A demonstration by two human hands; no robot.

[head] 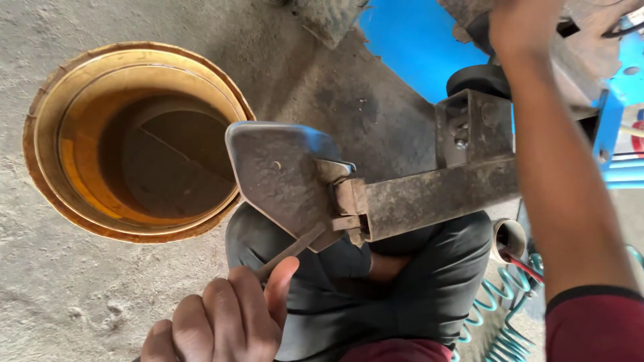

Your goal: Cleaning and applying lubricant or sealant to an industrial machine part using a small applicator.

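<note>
fingers [231, 315] of the left hand [215, 325] are curled tight round a thin metal tool [292, 251], thumb pressed up along its shaft. the tool slants up and to the right from the fist, and its tip meets the lower edge of a flat, rusty metal plate [278, 174] with rounded corners. that plate sits at the end of a heavy rusted steel bar [429, 194] running off to the right toward a blue machine frame [409, 40]. the right hand [516, 20] is raised at the top of the view, arm stretched up against the dirty machine parts; its fingers are hidden, so i cannot tell whether they grip anything. to the left, on the concrete floor [40, 288], stands a round open bucket [134, 141] with a yellowish inner wall and dark liquid in it, well apart from the tool. below the bar are the person's dark trouser knees [402, 288], and a teal coiled hose [500, 315] lies at the lower right.
</note>
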